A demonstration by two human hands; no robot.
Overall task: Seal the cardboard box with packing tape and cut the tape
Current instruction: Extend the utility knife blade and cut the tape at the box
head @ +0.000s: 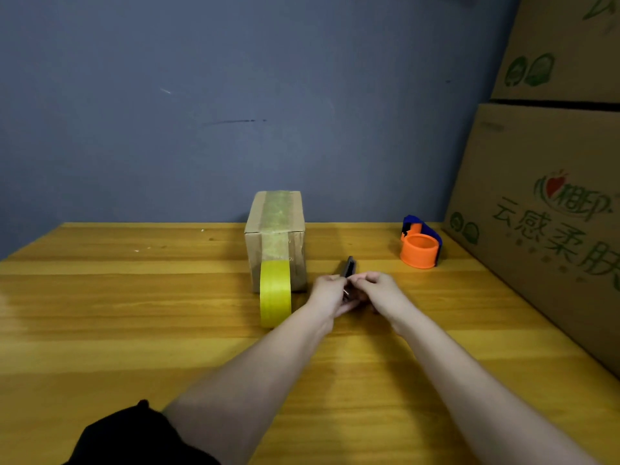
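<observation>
— Both hands are on the cutter, right?

— Yes. Your left hand (327, 292) grips the dark utility knife (348, 267) by its lower body, and your right hand (375, 290) pinches it near the top, fingers curled in. Whether the blade is out, I cannot tell; your fingers cover that part.

— Where's the box?

— The small cardboard box (275, 236) stands on the table (134, 297) just left of your hands, near the far edge by the blue wall (235, 95). A strip of tape (276, 226) runs along its top and down the near face to the yellow tape roll (275, 293), which stands on edge against the box front.

— How will it all handle?

— My guess is the box is light and will slide or tip if you pull on the tape, so steady it with one hand on top. The cardboard is stiff enough at the corners but will dent in the middle of a face. The tape is thin, sticky and only cuts cleanly when taut, so hold the roll by its sides, draw it away from the box, and cut in the short span between them. Grip the knife on its body, away from the front.

— Anything in the way?

— An orange and blue tape dispenser (421, 246) sits well apart to your right, and large printed cartons (543, 229) are stacked along the right side. Neither blocks the cut. The roll itself crowds the box face.
</observation>
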